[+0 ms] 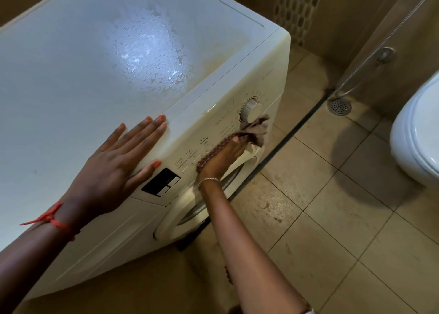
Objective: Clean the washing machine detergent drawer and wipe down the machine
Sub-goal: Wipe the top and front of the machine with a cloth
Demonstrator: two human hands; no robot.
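A white front-loading washing machine [78, 80] fills the left of the view, its top wet with droplets in the middle. My left hand [118, 157] lies flat on the top near the front edge, fingers straight. My right hand [225, 157] grips a brownish cloth [257, 129] and holds it against the control panel, just below the round dial [250, 110]. A dark display [162, 181] sits on the panel left of my right wrist. The door ring [180, 215] shows below the panel. The detergent drawer front lies under my left forearm, shut.
Beige floor tiles [332, 230] spread to the right of the machine. A white toilet [418, 133] stands at the right edge. A round floor drain [339, 106] and a metal hose [370, 54] lie beyond a dark floor channel.
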